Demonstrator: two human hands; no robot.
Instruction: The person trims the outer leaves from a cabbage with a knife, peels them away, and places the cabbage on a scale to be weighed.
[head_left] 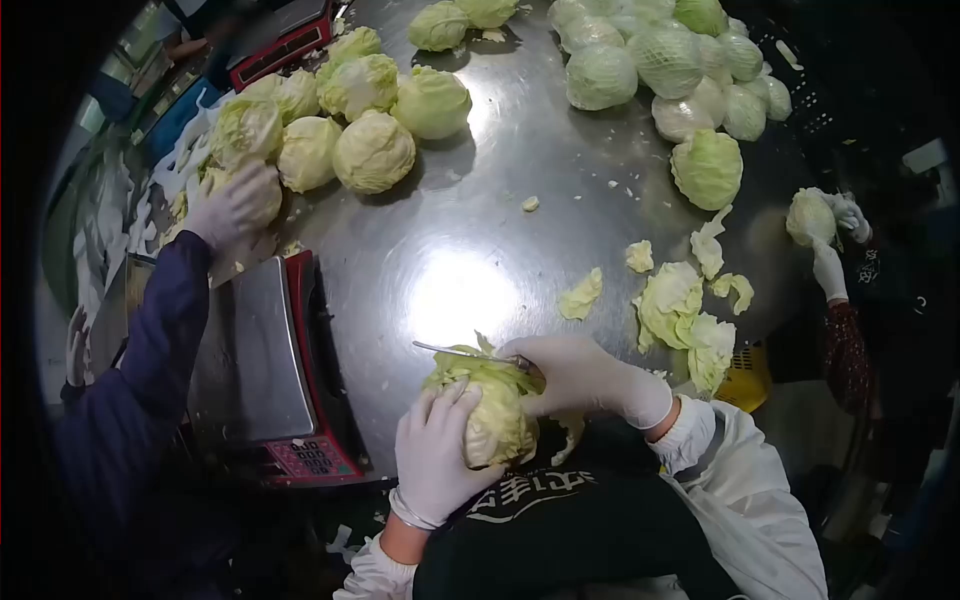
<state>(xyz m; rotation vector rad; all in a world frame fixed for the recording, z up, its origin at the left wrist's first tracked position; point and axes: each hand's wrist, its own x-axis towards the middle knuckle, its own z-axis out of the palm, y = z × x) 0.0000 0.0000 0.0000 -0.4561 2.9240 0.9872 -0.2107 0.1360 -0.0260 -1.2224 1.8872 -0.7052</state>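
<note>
Steel table: cabbage held at near edge, knife across its top

Lower centre: the cabbage sits close to the apron, apparently for support from the body; whether the table also bears it cannot be told. Left hand: fingers together, clamped over the cabbage's left side, presumably to stop it turning. Right hand: fingers closed around the knife's handle; blade points left, just beyond the left fingertips.

Lower left: scale, keypad facing the near edge, likely for easy reading. Right of centre: loose leaves lie apart from the whole heads, probably trimmings set aside.

Right side: another person's gloved hands hold a wrapped head. Upper left: a co-worker's gloved hand grips a pale head beside bare heads. Upper right: wrapped heads are piled together, seemingly to keep them separate from bare ones.
</note>
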